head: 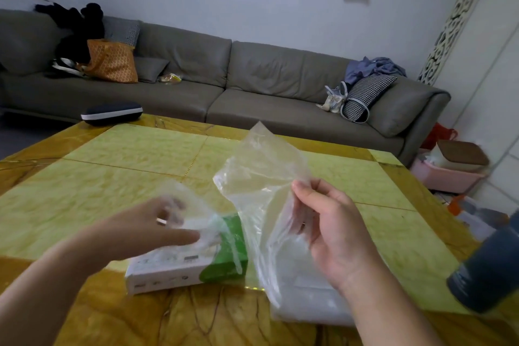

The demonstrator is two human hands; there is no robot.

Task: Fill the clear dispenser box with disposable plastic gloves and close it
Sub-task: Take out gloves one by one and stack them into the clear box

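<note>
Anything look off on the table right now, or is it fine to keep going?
Nothing looks spilled or damaged. The right hand pinches a clear plastic bag held up over the table, and the left hand pulls crumpled gloves from the white and green box, which lies slightly askew.

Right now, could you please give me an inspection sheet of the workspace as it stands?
Surface: yellow-green marble-patterned table with amber border.
Job's things: white and green cardboard glove box lying flat; thin clear plastic gloves bunched at its top; clear plastic sheet held up, its lower part on the table. The clear dispenser box cannot be made out for certain.
Clutter: dark oval zip case at the far edge; dark grey cylinder at the right.
Hands: left hand holds the gloves; right hand pinches the sheet.
Cables: nothing seen.
Surroundings: grey sofa with bags, cushions, clothes; pink bin.
</note>
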